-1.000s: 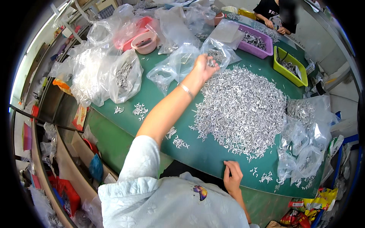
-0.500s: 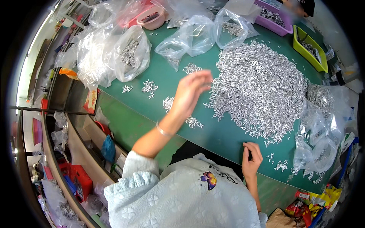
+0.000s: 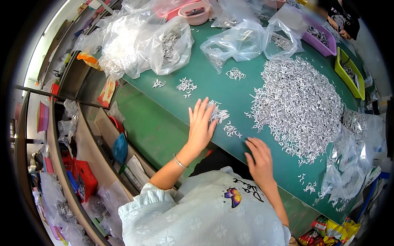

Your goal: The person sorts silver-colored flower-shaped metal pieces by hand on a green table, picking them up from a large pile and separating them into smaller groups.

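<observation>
My left hand point(image 3: 200, 126), with a bracelet at its wrist, has its fingers spread. Its fingertips lie at the edge of a small pile of short, straight silvery metal pieces point(image 3: 221, 114). Close to the table's near edge, my right hand point(image 3: 260, 160) has loosely bent fingers with the thumb apart, and nothing shows in it. Between the hands lies a small group of curved metal pieces point(image 3: 232, 130). Right of them spreads a large heap of small silvery metal hooks and rings point(image 3: 301, 108) on the green table point(image 3: 172, 110).
Smaller piles of metal rings point(image 3: 236, 74), mixed pieces point(image 3: 186, 85) and slim pieces point(image 3: 159, 83) lie farther back. Clear plastic bags point(image 3: 135, 45) crowd the far left. A purple basket point(image 3: 328, 48) and yellow-green basket point(image 3: 357, 89) stand far right, near another person's hands point(image 3: 338, 28).
My left hand has come back from beside the large heap to the straight pieces. My right hand's fingers have loosened and the hand moved leftward. The whole view has shifted.
</observation>
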### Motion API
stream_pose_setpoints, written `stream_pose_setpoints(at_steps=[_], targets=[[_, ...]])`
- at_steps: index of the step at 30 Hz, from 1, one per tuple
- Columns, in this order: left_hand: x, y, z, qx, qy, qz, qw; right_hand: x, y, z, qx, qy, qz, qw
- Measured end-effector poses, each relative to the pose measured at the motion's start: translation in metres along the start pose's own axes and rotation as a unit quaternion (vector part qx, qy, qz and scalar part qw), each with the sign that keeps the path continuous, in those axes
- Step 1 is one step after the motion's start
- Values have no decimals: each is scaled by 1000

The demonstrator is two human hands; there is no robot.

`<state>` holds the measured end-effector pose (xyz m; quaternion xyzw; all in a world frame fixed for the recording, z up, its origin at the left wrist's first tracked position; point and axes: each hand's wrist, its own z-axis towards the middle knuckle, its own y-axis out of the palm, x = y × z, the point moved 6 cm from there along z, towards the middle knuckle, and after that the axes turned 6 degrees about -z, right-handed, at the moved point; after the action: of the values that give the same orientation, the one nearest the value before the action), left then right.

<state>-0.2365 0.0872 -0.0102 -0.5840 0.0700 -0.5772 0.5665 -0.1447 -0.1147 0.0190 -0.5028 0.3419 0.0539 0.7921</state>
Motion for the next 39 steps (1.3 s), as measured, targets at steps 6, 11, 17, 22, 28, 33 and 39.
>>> stream_pose_setpoints(at_steps=[6,11,17,22,28,33,39], targets=[[-5,11,19,-82,-7,29,996,-27,52,42,-88,-110,-78,987],[-12,20,25,-121,70,38,989,-17,71,36,-129,-112,-120,978],[1,18,26,-123,97,11,988,-4,56,18,-144,-76,-132,978],[-2,24,27,-95,121,4,988,-14,47,39,-87,-75,-85,990],[-5,20,25,-108,139,-17,984,-5,63,48,-110,-87,-110,984],[-2,19,25,-119,138,-23,983,-9,51,50,-71,-84,-54,993],[-4,20,25,-111,157,-37,981,1,55,46,-76,-89,-27,993]])
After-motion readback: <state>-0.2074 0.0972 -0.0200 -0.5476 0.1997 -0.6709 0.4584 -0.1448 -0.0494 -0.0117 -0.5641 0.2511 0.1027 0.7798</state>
